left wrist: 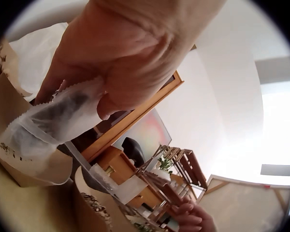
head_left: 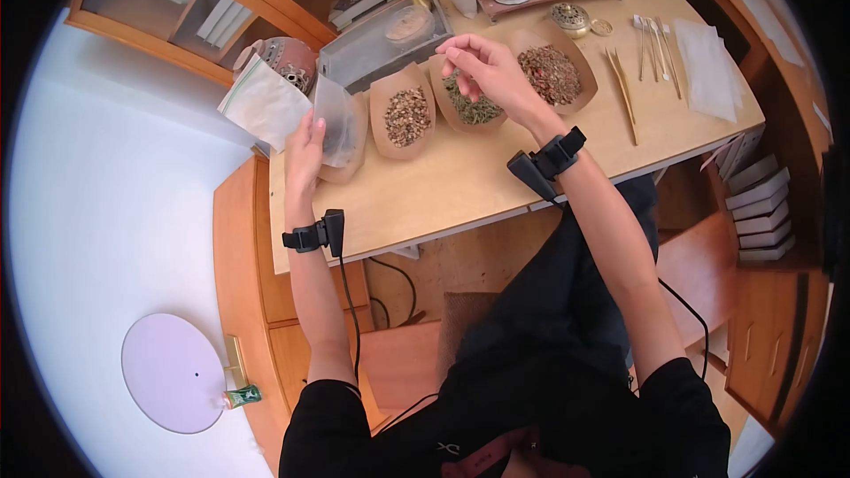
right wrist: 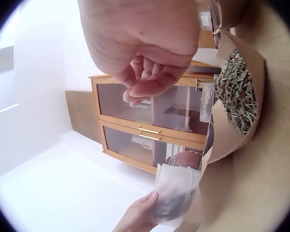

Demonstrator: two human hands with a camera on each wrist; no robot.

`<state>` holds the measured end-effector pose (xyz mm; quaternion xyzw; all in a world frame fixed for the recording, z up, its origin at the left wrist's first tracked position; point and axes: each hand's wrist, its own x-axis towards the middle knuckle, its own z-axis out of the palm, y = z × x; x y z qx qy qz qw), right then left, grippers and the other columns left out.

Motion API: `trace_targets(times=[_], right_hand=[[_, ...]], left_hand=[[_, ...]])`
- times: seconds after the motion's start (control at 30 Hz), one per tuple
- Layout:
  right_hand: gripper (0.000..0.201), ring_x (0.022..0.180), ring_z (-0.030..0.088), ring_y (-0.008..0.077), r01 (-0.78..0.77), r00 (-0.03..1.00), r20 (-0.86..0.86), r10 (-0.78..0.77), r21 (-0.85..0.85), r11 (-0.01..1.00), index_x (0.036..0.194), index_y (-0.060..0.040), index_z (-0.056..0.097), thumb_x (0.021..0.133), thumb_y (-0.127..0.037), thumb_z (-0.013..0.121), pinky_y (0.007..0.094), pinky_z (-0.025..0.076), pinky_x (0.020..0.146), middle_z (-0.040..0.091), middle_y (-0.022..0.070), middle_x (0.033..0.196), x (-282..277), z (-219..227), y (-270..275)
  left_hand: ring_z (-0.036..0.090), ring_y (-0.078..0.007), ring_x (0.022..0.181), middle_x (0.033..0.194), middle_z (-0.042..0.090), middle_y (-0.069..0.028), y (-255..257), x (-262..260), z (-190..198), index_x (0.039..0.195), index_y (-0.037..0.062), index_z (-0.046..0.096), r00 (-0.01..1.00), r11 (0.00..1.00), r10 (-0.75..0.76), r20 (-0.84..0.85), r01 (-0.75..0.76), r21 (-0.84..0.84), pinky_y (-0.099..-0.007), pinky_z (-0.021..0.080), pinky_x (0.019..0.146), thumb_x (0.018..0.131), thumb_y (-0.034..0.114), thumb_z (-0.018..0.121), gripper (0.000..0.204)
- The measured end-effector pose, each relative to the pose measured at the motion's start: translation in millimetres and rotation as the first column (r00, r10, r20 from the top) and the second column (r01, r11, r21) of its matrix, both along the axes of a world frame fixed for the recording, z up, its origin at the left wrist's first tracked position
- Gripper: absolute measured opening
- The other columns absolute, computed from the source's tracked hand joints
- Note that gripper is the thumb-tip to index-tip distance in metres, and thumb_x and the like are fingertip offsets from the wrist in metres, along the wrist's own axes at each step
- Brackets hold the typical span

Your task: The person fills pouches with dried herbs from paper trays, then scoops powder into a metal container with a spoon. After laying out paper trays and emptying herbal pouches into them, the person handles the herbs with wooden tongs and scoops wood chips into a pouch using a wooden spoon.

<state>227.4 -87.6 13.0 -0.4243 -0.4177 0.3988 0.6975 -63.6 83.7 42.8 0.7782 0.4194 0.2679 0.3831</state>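
Note:
My left hand [head_left: 305, 152] grips a translucent sachet [head_left: 336, 128] over the leftmost brown paper tray [head_left: 356, 159]. In the left wrist view the sachet [left wrist: 63, 111] has a serrated edge and something dark shows through it. Raised above a paper tray of dried green herbs [right wrist: 237, 92], my right hand [head_left: 487, 71] has loosely curled fingers, thumb close to the fingertips, and nothing shows in it. Between the hands stands a tray of brown chopped pieces [head_left: 407, 117]; right of the herbs is one of reddish-brown mix [head_left: 549, 75].
A white zip bag [head_left: 264, 102] leans by a patterned reddish pot [head_left: 288, 62] at the left. Behind the trays lies a grey box [head_left: 354, 57]. Wooden tweezers [head_left: 623, 93], slim tools [head_left: 655, 49] and clear bags [head_left: 706, 71] lie at the right, near a brass burner [head_left: 569, 19].

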Motion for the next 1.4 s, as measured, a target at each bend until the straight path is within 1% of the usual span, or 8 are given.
trace_targets(times=[0.13,0.23,0.3,0.6,0.73,1.03,1.2,1.4], right_hand=[[0.021,0.061,0.054,0.0040,-0.006,0.988,-0.152,0.027,0.136,0.991,0.110,-0.0043,0.062,0.100,-0.020,0.053,0.0192,0.045,0.050,0.064,0.0006,0.085,8.9,-11.5,-7.1],[0.021,0.060,0.054,0.0041,-0.006,0.971,-0.233,0.054,0.200,0.980,0.110,-0.0045,0.062,0.100,-0.020,0.053,0.0193,0.044,0.050,0.063,0.0002,0.084,17.7,-17.9,-10.1],[0.020,0.060,0.053,0.0041,0.001,0.963,-0.262,0.056,0.210,0.978,0.110,-0.0045,0.062,0.100,-0.019,0.053,0.0195,0.044,0.050,0.063,0.0001,0.084,22.9,-20.9,-11.1],[0.020,0.059,0.054,0.0041,0.013,0.939,-0.336,0.071,0.240,0.971,0.106,-0.0040,0.064,0.099,-0.020,0.054,0.0197,0.043,0.050,0.062,-0.0002,0.081,27.2,-25.3,-11.5],[0.020,0.059,0.054,0.0043,0.007,0.943,-0.325,0.070,0.231,0.973,0.105,-0.0039,0.064,0.099,-0.020,0.054,0.0199,0.043,0.050,0.063,0.0002,0.081,26.7,-26.5,-11.5],[0.021,0.059,0.053,0.0045,-0.002,0.939,-0.333,0.083,0.236,0.972,0.105,-0.0041,0.064,0.099,-0.021,0.053,0.0202,0.044,0.050,0.063,0.0008,0.081,27.8,-28.3,-10.6],[0.021,0.059,0.053,0.0046,0.005,0.939,-0.336,0.069,0.216,0.976,0.105,-0.0044,0.064,0.098,-0.022,0.054,0.0203,0.043,0.049,0.063,0.0008,0.081,28.0,-26.4,-13.3],[0.023,0.058,0.053,0.0037,0.007,0.935,-0.348,0.072,0.221,0.975,0.108,-0.0028,0.064,0.098,-0.021,0.054,0.0182,0.042,0.047,0.063,0.0010,0.082,26.1,-27.2,-11.6]], left_hand=[[0.057,-0.0182,0.110,0.120,0.064,-0.0139,-2.4,5.4,-3.3,0.133,-0.0067,0.051,0.988,0.988,0.095,-0.123,-0.078,0.136,-0.0307,0.041,0.098,0.102,0.021,0.048,0.041],[0.054,-0.0188,0.116,0.126,0.060,-0.0133,14.0,-0.7,-14.1,0.130,-0.0070,0.053,0.997,0.988,0.069,0.026,-0.072,0.138,-0.0300,0.039,0.101,0.103,0.024,0.046,0.042],[0.059,-0.0186,0.098,0.108,0.067,-0.0131,14.8,-3.8,-11.8,0.122,-0.0092,0.058,0.988,0.958,0.157,0.014,-0.155,0.241,-0.0304,0.044,0.091,0.103,0.024,0.046,0.040],[0.057,-0.0174,0.106,0.117,0.064,-0.0109,18.6,-7.6,-0.6,0.124,-0.0082,0.058,0.975,0.966,0.210,0.074,-0.218,0.136,-0.0305,0.043,0.096,0.102,0.026,0.050,0.042],[0.057,-0.0155,0.101,0.112,0.065,-0.0113,24.9,-14.1,-1.1,0.120,-0.0107,0.059,0.975,0.969,0.205,0.089,-0.215,0.124,-0.0291,0.044,0.092,0.102,0.025,0.048,0.041],[0.057,-0.0173,0.106,0.117,0.064,-0.0132,5.2,-16.0,4.0,0.124,-0.0102,0.056,0.982,0.981,0.185,-0.023,-0.184,0.067,-0.0303,0.043,0.094,0.102,0.025,0.048,0.042],[0.057,-0.0184,0.108,0.120,0.063,-0.0133,5.5,-15.6,7.4,0.125,-0.0094,0.056,0.947,0.955,0.294,0.129,-0.296,-0.004,-0.0311,0.043,0.095,0.103,0.024,0.047,0.041],[0.057,-0.0168,0.105,0.115,0.064,-0.0115,9.5,-4.5,1.7,0.123,-0.0082,0.058,0.962,0.957,0.258,0.089,-0.267,0.117,-0.0296,0.043,0.093,0.102,0.026,0.048,0.041]])
